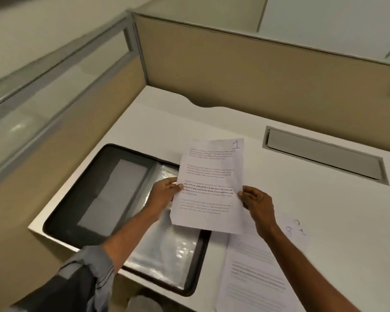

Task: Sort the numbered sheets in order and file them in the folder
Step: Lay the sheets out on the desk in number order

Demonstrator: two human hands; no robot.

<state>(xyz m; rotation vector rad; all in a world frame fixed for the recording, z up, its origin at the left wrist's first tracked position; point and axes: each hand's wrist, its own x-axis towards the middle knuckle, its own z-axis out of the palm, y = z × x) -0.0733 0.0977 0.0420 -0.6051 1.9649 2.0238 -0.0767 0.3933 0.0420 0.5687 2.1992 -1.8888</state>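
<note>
One sheet between left hand and right hand; one open folder.

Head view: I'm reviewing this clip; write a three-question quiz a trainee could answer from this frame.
1. True or false: the folder lies closed on the desk.
2. Which number is written on the sheet that the left hand and right hand pinch? A) 1 B) 3 C) 8
3. Fill in: the remaining sheets lie on the desk to the ___ of the folder.
Key: 1 false; 2 A; 3 right.
</note>
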